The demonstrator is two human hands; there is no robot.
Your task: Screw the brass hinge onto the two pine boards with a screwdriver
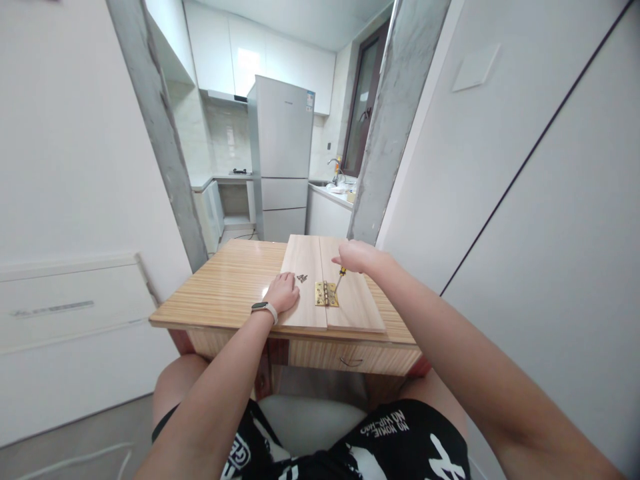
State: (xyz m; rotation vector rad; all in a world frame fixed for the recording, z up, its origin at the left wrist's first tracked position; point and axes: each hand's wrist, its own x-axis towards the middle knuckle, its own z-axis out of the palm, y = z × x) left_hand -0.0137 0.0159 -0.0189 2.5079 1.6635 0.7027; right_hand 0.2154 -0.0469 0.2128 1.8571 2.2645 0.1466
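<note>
My right hand (357,256) is closed round the handle of a screwdriver (342,272), yellow and black. Its shaft slants down to the right leaf of a brass hinge (321,294). The hinge lies opened flat across the seam between two pale wooden boards, the left board (305,310) and the right board (355,310). Resting flat on the left board near its outer edge is my left hand (283,292), fingers stretched out, with a watch on the wrist. Just past its fingertips sits a small pile of screws (301,278).
Both boards lie on a wood-grain table (235,280) with a drawer handle (351,362) at its front. Beyond the table stand a silver fridge (284,133) and kitchen counters. A white wall panel (540,200) rises close on the right, near my right arm.
</note>
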